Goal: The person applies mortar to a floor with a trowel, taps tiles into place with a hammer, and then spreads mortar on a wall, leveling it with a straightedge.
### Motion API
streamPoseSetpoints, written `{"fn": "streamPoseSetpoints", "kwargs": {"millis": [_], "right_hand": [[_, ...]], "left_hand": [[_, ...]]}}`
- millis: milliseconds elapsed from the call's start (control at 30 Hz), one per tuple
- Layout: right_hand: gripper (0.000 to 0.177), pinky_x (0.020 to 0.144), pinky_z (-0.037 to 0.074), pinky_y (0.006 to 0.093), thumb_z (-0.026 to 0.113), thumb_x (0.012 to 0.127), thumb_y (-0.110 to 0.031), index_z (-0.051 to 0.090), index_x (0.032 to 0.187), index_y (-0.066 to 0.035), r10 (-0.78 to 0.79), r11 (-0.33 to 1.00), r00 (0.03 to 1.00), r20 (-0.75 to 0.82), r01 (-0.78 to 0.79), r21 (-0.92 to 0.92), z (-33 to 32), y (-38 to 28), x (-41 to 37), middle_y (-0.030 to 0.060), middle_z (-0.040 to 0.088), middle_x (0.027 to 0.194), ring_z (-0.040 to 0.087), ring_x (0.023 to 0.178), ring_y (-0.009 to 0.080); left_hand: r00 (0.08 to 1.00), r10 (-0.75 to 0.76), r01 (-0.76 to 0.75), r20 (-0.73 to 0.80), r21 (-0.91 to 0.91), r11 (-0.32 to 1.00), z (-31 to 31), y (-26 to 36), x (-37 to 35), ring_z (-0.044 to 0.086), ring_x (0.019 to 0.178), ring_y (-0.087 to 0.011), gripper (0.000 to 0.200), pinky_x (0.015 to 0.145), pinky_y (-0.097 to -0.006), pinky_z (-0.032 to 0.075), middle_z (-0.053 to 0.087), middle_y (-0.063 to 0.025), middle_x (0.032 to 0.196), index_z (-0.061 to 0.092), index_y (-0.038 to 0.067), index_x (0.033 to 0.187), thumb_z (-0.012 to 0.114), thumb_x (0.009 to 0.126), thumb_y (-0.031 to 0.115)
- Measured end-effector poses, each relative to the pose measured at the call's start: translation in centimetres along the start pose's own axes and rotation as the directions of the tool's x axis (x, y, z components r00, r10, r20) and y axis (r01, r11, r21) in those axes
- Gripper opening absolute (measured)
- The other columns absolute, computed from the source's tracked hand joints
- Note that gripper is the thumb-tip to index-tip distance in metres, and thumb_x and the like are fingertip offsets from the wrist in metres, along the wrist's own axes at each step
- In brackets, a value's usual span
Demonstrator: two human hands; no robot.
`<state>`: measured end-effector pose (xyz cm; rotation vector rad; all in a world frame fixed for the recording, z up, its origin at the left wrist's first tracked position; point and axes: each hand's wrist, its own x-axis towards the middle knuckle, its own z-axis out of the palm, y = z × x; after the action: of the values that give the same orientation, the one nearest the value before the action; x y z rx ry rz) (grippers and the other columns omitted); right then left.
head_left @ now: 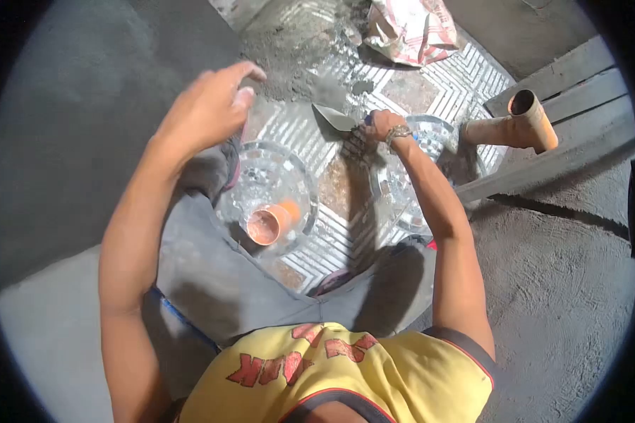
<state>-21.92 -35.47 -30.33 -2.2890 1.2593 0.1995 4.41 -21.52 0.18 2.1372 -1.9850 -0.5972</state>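
My right hand is wrapped round the handle of a trowel, and a bracelet circles that wrist. The pointed metal trowel has its blade directed left, low over the patterned floor near grey mortar. My left hand is raised beside the dark wall, with nothing in it; its bent fingers and thumb are apart. Below and to the right of it, an orange pipe piece rises from the floor between my legs, its round mouth facing up.
A crumpled white and red sack lies at the back. On the right, a brown pipe tee sits against grey boards. Plastered walls stand left and right. Powder and mortar are spread over the tiled floor.
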Motion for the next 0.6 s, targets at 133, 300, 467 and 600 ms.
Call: {"fn": "streamPoseSetpoints", "kwargs": {"millis": [133, 300, 467, 600], "right_hand": [[0.056, 0.075, 0.050, 0.0475, 0.051, 0.086, -0.053, 0.067, 0.084, 0.000, 0.029, 0.935, 0.981, -0.191, 0.041, 0.351, 2.5, -2.5, -1.3, 0.0253, 0.066, 0.086, 0.064, 0.084, 0.0402], [0.045, 0.071, 0.043, 0.0440, 0.054, 0.087, -0.048, 0.061, 0.095, -0.004, 0.079, 0.865, 0.963, -0.257, 0.061, 0.497, 10.1, -4.5, -8.1, 0.0176, 0.056, 0.087, 0.053, 0.080, 0.0328], [0.038, 0.066, 0.038, 0.0400, 0.056, 0.087, -0.041, 0.056, 0.102, -0.006, 0.105, 0.869, 0.925, -0.365, 0.093, 0.486, 14.1, -3.2, -4.7, 0.0106, 0.049, 0.086, 0.045, 0.075, 0.0256], [0.029, 0.059, 0.041, 0.0352, 0.057, 0.087, -0.034, 0.056, 0.096, -0.007, 0.237, 0.687, 0.963, -0.130, -0.072, 0.723, 11.6, -3.2, -8.5, 0.0072, 0.052, 0.077, 0.048, 0.066, 0.0208]], "left_hand": [[0.985, 0.074, -0.048, -0.156, 0.166, 0.985, 1.2, -2.0, 0.3, 0.062, 0.078, -0.0351, 0.028, 0.072, -0.0423, 0.046, 0.063, -0.0205, 0.082, 0.058, 0.007, 0.112, 0.050, 0.086, 0.015], [0.988, 0.137, -0.152, 0.072, 0.270, 0.951, 0.4, 4.4, -2.5, 0.062, 0.091, -0.0363, 0.032, 0.079, -0.0457, 0.049, 0.066, -0.0190, 0.093, 0.061, 0.014, 0.112, 0.051, 0.082, 0.017], [0.733, 0.640, -0.671, 0.229, 0.089, 0.737, 5.4, 16.6, -4.4, 0.064, 0.082, -0.0301, 0.018, 0.064, -0.0411, 0.051, 0.062, -0.0103, 0.082, 0.056, 0.009, 0.089, 0.061, 0.077, 0.021], [0.554, 0.827, -0.825, 0.093, -0.069, 0.561, 11.7, 16.8, -2.5, 0.064, 0.070, -0.0322, 0.024, 0.059, -0.0457, 0.048, 0.061, -0.0117, 0.076, 0.055, 0.007, 0.093, 0.065, 0.072, 0.013]]}}
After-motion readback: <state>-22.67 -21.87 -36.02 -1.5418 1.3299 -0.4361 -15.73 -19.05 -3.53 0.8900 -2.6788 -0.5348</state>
